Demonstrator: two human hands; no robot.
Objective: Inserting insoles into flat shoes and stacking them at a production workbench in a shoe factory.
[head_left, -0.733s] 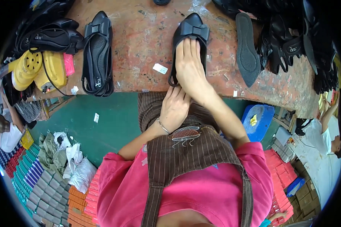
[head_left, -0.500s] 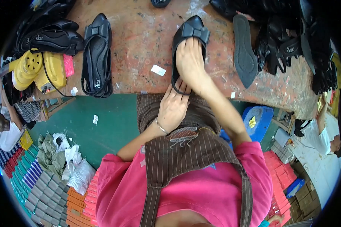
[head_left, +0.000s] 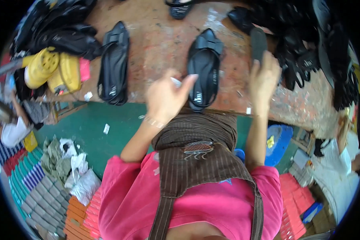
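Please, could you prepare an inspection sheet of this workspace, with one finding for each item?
Surface: worn reddish-brown table, stained and scuffed.
Work things: black bow-front shoe at centre, toe pointing away; second black shoe at left; grey insole at right.
Clutter: shoe piles at both sides; yellow objects and pink piece at left.
Hands: left hand at a white label, right hand at the insole's near end; grip unclear for both.
Cables: thin dark cord seems to cross the yellow objects; blurred.
Surroundings: green floor, blue basin, pink stacks, people at both sides.
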